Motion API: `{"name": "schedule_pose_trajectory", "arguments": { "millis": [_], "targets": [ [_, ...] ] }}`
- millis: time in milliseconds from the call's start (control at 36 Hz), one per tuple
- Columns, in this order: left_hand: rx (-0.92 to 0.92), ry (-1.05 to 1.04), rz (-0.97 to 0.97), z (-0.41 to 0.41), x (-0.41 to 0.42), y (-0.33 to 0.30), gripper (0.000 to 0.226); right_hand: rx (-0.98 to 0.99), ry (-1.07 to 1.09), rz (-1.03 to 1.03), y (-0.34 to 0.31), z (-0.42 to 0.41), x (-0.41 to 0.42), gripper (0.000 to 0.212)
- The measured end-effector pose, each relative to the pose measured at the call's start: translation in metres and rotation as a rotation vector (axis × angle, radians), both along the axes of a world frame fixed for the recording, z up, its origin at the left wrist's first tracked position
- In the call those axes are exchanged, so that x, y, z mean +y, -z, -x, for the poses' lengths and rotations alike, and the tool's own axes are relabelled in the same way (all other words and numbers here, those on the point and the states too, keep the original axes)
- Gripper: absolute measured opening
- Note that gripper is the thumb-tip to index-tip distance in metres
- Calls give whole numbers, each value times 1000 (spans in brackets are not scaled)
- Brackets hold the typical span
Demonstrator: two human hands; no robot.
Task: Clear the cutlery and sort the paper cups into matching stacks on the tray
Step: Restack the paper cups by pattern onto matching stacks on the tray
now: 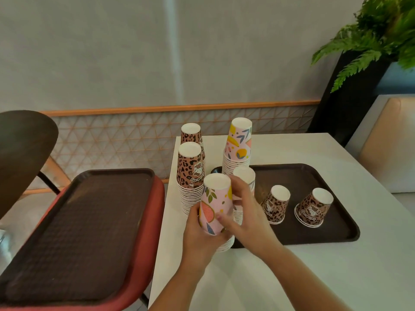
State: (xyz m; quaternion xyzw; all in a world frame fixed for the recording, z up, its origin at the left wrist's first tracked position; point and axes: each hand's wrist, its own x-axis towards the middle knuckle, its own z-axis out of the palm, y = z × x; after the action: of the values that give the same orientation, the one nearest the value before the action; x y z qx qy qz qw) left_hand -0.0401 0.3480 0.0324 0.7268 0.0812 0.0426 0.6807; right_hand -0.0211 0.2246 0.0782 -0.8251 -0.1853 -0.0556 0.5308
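Observation:
A pink fruit-print cup stack [215,203] stands upside down at the near left corner of the brown tray [314,176]. My left hand [199,232] grips its lower part from the left, and my right hand [244,212] holds it from the right. Behind it rise a taller pink patterned stack [239,142] and a shorter one [246,176], partly hidden by my right hand. Two leopard-print stacks [190,167] [190,134] stand on the table left of the tray. Two short leopard-print cups [276,204] [313,206] sit upside down on the tray. No cutlery is visible.
A second brown tray [85,221] lies on a red chair seat [152,221] to the left of the white table [314,277]. A dark chair back [22,149] stands at far left. A plant [377,34] and a padded bench [386,144] are at right.

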Motion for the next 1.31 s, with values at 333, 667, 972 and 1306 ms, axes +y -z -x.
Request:
{"name": "schedule_pose_trajectory", "arguments": {
  "millis": [333, 667, 972, 1306],
  "targets": [
    [8, 148, -61, -1, 1, 3, 104, 59, 82, 54, 5, -8, 2, 71],
    [89, 132, -161, 8, 7, 13, 93, -208, 251, -148, -62, -35, -11, 61],
    [110, 93, -148, 6, 10, 9, 86, -147, 288, -19, -13, -60, -24, 77],
    [103, 73, -161, 6, 8, -1, 81, -153, 429, 20, 18, -40, -26, 80]
  ]
}}
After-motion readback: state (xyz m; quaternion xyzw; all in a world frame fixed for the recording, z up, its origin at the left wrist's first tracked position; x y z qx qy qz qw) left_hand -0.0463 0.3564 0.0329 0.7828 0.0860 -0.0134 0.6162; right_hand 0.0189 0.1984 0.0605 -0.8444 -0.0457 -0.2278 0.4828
